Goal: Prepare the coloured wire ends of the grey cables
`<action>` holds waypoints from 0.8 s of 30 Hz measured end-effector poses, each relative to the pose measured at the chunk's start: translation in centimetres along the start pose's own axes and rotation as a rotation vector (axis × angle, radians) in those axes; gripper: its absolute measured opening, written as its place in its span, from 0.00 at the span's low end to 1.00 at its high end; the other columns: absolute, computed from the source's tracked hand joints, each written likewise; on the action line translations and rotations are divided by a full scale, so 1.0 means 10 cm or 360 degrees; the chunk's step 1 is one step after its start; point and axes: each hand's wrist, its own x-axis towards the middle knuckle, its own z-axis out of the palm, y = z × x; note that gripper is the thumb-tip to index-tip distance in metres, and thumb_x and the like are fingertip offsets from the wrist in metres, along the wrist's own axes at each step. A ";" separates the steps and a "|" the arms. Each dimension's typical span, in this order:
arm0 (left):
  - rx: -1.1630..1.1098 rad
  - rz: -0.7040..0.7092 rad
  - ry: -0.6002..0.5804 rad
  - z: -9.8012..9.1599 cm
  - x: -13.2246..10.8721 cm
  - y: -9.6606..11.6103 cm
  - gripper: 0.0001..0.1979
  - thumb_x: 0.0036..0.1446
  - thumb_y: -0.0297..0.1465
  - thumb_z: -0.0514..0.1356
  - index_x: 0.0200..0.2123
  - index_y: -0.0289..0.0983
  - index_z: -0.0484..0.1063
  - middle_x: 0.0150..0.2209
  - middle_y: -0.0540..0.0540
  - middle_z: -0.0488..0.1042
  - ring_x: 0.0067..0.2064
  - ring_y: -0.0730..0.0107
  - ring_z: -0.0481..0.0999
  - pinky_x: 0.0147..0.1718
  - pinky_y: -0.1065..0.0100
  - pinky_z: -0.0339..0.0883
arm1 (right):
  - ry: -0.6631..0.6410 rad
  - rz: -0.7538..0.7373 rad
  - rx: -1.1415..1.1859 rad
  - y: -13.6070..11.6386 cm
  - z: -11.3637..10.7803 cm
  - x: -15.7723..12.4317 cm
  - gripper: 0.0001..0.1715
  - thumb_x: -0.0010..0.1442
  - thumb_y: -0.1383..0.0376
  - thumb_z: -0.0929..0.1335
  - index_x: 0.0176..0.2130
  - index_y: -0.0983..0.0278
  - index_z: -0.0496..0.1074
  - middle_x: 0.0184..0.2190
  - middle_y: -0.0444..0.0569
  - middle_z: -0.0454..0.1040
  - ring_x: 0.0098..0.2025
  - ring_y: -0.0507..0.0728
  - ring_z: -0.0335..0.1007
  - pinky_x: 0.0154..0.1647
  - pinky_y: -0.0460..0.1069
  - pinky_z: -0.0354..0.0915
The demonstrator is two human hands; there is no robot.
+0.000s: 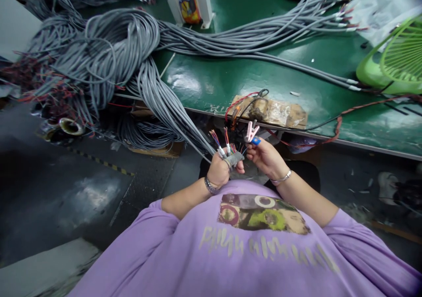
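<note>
My left hand point(220, 170) is closed round the ends of several grey cables point(171, 112), whose stripped coloured wires point(221, 139) stick up above my fist. My right hand point(265, 155) is closed on a small pink clip-like tool point(252, 131) with a blue part at its base, held close to the wire ends. Both hands hover in front of my chest, just below the edge of the green table point(250, 79). The grey cables run up and left from my fist into a large heap.
A big pile of grey cables point(99, 55) covers the table's left side, more bundles point(280, 29) cross the top. A taped cardboard block point(270, 111) with red and black leads sits at the table edge. A green fan point(398, 59) stands right. The dark floor point(66, 191) lies left.
</note>
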 end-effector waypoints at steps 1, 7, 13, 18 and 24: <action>-0.0002 0.0000 0.0007 0.00 0.00 0.01 0.15 0.47 0.38 0.68 0.26 0.34 0.69 0.18 0.51 0.72 0.17 0.74 0.71 0.18 0.71 0.69 | 0.0019 0.0013 0.0004 -0.03 -0.01 0.02 0.20 0.47 0.56 0.77 0.31 0.63 0.67 0.22 0.38 0.66 0.20 0.45 0.53 0.21 0.43 0.56; -0.0022 0.0018 0.0002 0.12 0.02 0.11 0.16 0.45 0.40 0.68 0.27 0.35 0.68 0.17 0.52 0.71 0.16 0.75 0.70 0.17 0.72 0.67 | -0.0105 -0.0068 -0.0231 -0.16 0.03 0.12 0.30 0.48 0.38 0.71 0.30 0.62 0.68 0.23 0.42 0.67 0.21 0.48 0.55 0.22 0.46 0.57; -0.0023 0.0103 0.0039 0.27 0.03 0.16 0.17 0.46 0.42 0.68 0.26 0.35 0.68 0.18 0.52 0.71 0.17 0.74 0.70 0.18 0.72 0.67 | 0.0086 -0.0439 -0.0351 -0.07 0.12 0.19 0.33 0.48 0.35 0.68 0.25 0.62 0.68 0.21 0.42 0.65 0.22 0.49 0.56 0.25 0.47 0.57; 0.0011 0.0125 0.0059 0.28 0.04 0.13 0.18 0.46 0.42 0.68 0.26 0.35 0.67 0.18 0.52 0.71 0.17 0.75 0.70 0.20 0.72 0.68 | 0.0057 -0.0244 -0.0069 -0.03 0.16 0.25 0.34 0.45 0.34 0.69 0.28 0.61 0.69 0.23 0.44 0.72 0.24 0.51 0.64 0.28 0.48 0.63; 0.0057 0.0088 0.0085 0.28 0.05 0.12 0.18 0.45 0.42 0.68 0.25 0.35 0.67 0.18 0.52 0.71 0.17 0.74 0.70 0.20 0.71 0.69 | 0.0105 -0.0100 0.0143 -0.06 0.17 0.30 0.32 0.42 0.38 0.74 0.29 0.62 0.70 0.23 0.45 0.74 0.26 0.54 0.69 0.27 0.49 0.66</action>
